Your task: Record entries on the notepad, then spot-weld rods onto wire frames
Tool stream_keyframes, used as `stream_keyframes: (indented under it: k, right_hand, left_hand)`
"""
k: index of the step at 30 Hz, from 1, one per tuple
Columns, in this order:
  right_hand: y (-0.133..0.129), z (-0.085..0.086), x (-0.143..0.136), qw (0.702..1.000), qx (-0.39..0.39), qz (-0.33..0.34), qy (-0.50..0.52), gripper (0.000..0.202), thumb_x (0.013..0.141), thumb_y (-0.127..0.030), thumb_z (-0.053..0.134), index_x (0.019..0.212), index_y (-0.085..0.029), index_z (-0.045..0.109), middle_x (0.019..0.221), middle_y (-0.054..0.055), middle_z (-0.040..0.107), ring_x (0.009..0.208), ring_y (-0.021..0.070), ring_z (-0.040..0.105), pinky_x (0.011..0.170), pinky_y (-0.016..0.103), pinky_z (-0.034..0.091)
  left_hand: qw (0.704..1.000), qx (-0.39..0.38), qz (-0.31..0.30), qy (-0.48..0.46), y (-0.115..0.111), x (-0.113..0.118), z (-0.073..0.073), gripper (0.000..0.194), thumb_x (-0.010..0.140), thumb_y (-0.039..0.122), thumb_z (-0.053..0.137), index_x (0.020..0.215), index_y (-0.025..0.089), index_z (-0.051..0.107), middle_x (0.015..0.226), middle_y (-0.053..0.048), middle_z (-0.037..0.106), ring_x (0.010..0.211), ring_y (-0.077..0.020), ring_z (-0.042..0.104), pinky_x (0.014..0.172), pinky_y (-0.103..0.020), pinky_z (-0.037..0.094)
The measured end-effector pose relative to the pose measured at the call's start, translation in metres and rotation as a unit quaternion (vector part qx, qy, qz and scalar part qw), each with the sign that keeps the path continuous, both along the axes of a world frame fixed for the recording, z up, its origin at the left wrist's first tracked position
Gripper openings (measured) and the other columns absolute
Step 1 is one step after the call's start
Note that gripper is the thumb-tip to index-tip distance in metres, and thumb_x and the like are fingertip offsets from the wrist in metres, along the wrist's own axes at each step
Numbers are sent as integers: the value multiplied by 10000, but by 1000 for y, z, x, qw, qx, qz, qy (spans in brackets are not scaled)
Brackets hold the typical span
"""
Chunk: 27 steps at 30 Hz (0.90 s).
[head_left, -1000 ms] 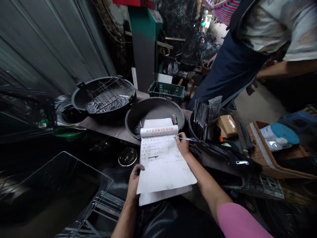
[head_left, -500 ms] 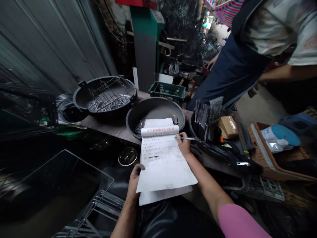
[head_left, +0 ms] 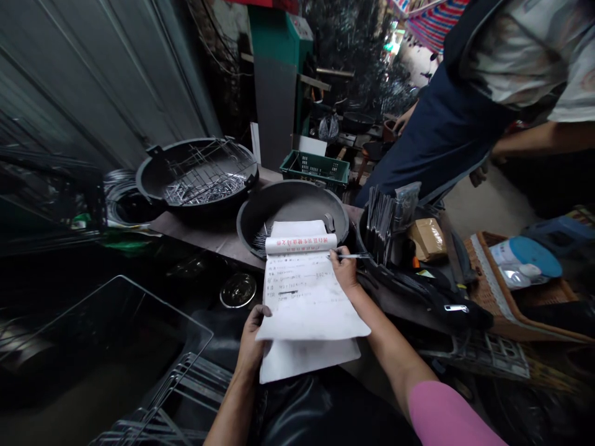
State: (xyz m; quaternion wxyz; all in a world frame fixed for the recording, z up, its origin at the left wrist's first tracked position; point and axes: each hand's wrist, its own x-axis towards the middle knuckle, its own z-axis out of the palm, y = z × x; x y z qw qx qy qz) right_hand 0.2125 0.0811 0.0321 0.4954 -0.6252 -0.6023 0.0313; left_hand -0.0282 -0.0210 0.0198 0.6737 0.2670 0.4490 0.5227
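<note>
A white notepad (head_left: 311, 313) with handwritten lines and red print on its rolled-back top page lies in front of me. My left hand (head_left: 253, 328) grips its lower left edge, thumb on top and the other fingers hidden beneath. At the upper right of the sheet, my right hand (head_left: 344, 267) pinches a pen (head_left: 357, 255), which points left at the paper. Behind the pad's top edge sits a round dark pan (head_left: 297, 195) with thin metal pieces at its left side. The lower edge of the top sheet is lifted off the one below.
Another pan (head_left: 151, 176) at left holds short metal pieces and a wire grid. Right are a bundle of rods (head_left: 379, 226), a small cardboard box (head_left: 427, 238) and a wicker basket (head_left: 499, 297). Bent wire frames (head_left: 186, 384) stand lower left. A person in a dark apron (head_left: 446, 118) stands at right.
The lower edge of the top sheet has risen, baring more of the sheet beneath. Both hands keep their holds, and the pen has tilted slightly. The view has shifted a little.
</note>
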Motion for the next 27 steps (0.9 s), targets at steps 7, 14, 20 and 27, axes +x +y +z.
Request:
stream_keyframes:
  k: [7, 14, 20, 27]
  right_hand:
    - [2, -3, 1, 1000, -3, -14, -3, 214, 809, -361, 443, 676, -195, 466, 558, -4, 537, 516, 126, 511, 523, 225, 372]
    - [2, -4, 1, 1000, 3, -10, -2, 202, 805, -337, 439, 660, -197, 453, 557, -15, 515, 507, 112, 483, 517, 218, 363]
    - [0, -1, 0, 1000, 5, -8, 18, 212, 810, -346, 439, 661, -195, 448, 558, -19, 513, 515, 110, 485, 522, 215, 364]
    - [1, -2, 0, 1000, -6, -6, 8, 221, 806, -367, 443, 669, -195, 460, 567, -12, 523, 521, 115, 487, 531, 221, 369]
  left_hand:
    - [999, 7, 10, -42, 0, 4, 4, 374, 491, 169, 737, 674, 187, 412, 723, 12, 611, 599, -139, 577, 531, -219, 439]
    - [999, -29, -15, -23, -2, 0, 6, 374, 477, 179, 743, 684, 186, 431, 668, 22, 601, 557, -151, 576, 476, -219, 431]
    - [999, -10, -2, -36, -1, 0, 5, 387, 466, 195, 754, 678, 184, 431, 646, 24, 598, 543, -144, 568, 470, -214, 429]
    - [999, -10, 0, -34, -1, 2, 6, 381, 477, 169, 744, 683, 183, 425, 659, 27, 593, 522, -117, 544, 481, -206, 425]
